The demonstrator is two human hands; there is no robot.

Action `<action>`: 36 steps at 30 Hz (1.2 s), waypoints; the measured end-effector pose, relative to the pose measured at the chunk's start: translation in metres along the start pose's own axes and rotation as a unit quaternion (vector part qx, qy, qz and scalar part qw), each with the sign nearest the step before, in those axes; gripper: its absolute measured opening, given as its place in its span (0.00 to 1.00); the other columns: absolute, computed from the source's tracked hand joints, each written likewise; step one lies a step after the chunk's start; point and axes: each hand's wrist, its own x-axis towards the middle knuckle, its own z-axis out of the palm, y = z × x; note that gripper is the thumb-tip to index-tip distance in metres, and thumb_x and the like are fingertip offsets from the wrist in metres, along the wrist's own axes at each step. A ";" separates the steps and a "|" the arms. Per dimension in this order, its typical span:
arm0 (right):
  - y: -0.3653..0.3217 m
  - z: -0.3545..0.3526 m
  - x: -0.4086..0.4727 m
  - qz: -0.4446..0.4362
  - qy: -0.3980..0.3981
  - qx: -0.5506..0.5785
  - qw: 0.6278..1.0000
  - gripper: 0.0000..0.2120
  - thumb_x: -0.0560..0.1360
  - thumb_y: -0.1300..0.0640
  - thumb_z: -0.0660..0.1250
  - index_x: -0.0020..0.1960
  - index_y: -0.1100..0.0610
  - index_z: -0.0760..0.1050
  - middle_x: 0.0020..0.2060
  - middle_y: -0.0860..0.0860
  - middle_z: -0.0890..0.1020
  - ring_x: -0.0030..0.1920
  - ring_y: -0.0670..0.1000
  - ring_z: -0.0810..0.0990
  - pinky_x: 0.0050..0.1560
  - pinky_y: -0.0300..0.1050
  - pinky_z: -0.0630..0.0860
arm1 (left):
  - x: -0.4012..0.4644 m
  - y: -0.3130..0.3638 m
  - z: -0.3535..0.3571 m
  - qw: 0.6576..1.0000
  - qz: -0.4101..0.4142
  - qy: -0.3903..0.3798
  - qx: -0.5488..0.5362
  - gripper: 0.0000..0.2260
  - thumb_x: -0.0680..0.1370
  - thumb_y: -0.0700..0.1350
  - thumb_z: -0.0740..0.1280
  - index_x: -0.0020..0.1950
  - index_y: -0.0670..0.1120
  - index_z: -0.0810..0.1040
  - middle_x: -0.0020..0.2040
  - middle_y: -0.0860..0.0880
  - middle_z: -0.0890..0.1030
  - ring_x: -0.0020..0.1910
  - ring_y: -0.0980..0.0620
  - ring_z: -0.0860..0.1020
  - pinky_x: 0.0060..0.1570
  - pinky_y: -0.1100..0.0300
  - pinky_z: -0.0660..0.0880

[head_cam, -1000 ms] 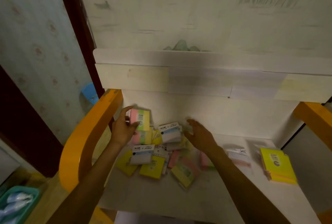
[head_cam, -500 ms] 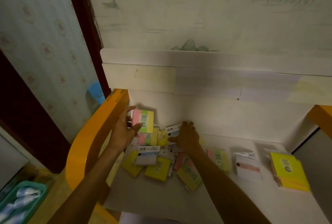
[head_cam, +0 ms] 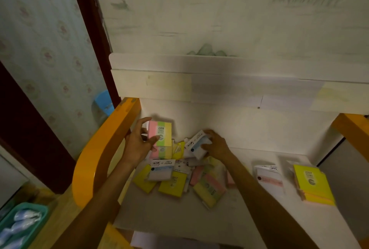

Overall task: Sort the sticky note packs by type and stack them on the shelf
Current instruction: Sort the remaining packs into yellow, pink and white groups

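My left hand [head_cam: 139, 145] holds one striped pack [head_cam: 160, 133] upright above the shelf [head_cam: 179, 220], near its back left corner, beside the curved side rail [head_cam: 103, 149]. My right hand [head_cam: 216, 145] grips a labelled pack [head_cam: 196, 145] just right of it, close to the back wall. The loose heap of packs [head_cam: 179, 179] lies in front of both hands, towards the shelf's left half. A lone pack [head_cam: 269, 181] lies right of the heap. A stack of packs [head_cam: 313, 185] sits at the right edge.

Bare shelf [head_cam: 179, 222] lies open in front of the heap of packs [head_cam: 179, 177]; orange rails [head_cam: 103, 149] and the back wall [head_cam: 249, 125] hem it in.
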 end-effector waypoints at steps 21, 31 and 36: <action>0.083 -0.139 -0.120 0.078 0.254 0.240 0.934 0.22 0.74 0.70 0.66 0.63 0.54 0.70 0.53 0.58 0.78 0.47 0.56 0.80 0.39 0.50 0.81 | -0.035 0.050 0.117 0.989 -0.021 -0.112 -0.095 0.26 0.73 0.33 0.71 0.66 0.51 0.69 0.54 0.34 0.73 0.47 0.37 0.81 0.41 0.43 0.81; 0.129 -0.117 -0.129 0.145 0.272 0.133 0.942 0.21 0.73 0.68 0.67 0.64 0.61 0.69 0.59 0.62 0.76 0.56 0.64 0.77 0.47 0.61 0.80 | -0.051 0.068 0.149 0.991 -0.023 -0.100 -0.089 0.25 0.73 0.33 0.71 0.65 0.52 0.70 0.50 0.39 0.73 0.46 0.41 0.81 0.38 0.46 0.82; 0.135 -0.110 -0.132 0.160 0.230 0.036 0.959 0.18 0.75 0.62 0.69 0.62 0.62 0.68 0.58 0.61 0.78 0.54 0.61 0.80 0.51 0.51 0.78 | -0.055 0.074 0.154 0.993 -0.024 -0.082 -0.081 0.25 0.72 0.33 0.72 0.64 0.52 0.71 0.45 0.44 0.70 0.40 0.47 0.80 0.38 0.47 0.82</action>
